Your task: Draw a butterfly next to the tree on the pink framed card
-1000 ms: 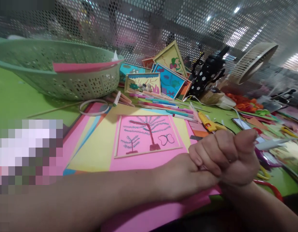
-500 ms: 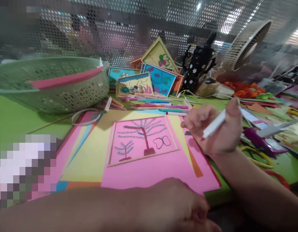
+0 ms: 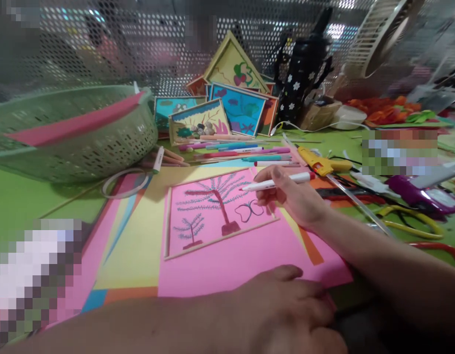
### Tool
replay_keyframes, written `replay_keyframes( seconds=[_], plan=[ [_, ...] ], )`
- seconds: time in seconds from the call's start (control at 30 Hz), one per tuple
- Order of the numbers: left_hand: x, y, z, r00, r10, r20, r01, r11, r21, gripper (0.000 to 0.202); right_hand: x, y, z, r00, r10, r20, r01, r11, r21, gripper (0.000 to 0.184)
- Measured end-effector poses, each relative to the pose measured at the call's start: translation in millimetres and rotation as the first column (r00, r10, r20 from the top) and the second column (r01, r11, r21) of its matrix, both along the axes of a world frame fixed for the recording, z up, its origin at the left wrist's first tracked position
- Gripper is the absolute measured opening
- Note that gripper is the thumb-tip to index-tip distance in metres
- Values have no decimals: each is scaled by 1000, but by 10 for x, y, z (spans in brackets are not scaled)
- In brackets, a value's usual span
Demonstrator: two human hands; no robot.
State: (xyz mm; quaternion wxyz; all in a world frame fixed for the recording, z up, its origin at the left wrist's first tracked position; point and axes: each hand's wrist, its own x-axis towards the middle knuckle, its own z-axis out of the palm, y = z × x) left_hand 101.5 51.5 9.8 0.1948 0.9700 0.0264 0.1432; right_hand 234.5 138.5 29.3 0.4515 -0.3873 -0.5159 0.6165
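My right hand (image 3: 290,196) holds a white felt-tip pen (image 3: 275,182) with a red end. The pen's tip points left, over the drawing; whether it touches the paper I cannot tell. Under it lies a pink picture (image 3: 190,209) edged with thin pale sticks. It shows a large and a small dark red tree with teal leaves, and an outlined butterfly at the right. My left hand (image 3: 294,309) lies across the near edge of the pink paper (image 3: 220,270), fingers apart, with nothing seen in it.
A green basket (image 3: 102,152) stands at the left, a roll of tape (image 3: 125,183) beside it. Several pens (image 3: 231,147) lie behind the picture, before small framed pictures (image 3: 238,108). At the right are a yellow glue gun (image 3: 316,161) and yellow-handled scissors (image 3: 408,221).
My right hand has moved left and turned, bringing the pen from beside the picture to over its right part. My left hand's fingers have spread over the near paper edge.
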Motion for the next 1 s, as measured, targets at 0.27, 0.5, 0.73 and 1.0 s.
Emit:
replay_keyframes(
  seconds=[0.27,0.5,0.73,1.0],
  plan=[
    [31,-72,-270,993,90,72,-92,995,24,18,-37,24,-77,996,30,79,-27,999,-35,38],
    [82,26,-138,998,27,-49,-27,1000,-4,28,-68,-1,-89,983,9,184,-18,999,48,18],
    [125,87,-60,983,-32,-183,1,986,-164,25,-79,-29,-105,934,-62,353,13,990,140,16],
    [116,92,-63,989,-16,-145,12,1000,-28,23,-103,-62,-63,924,-96,371,19,978,206,16]
  ],
)
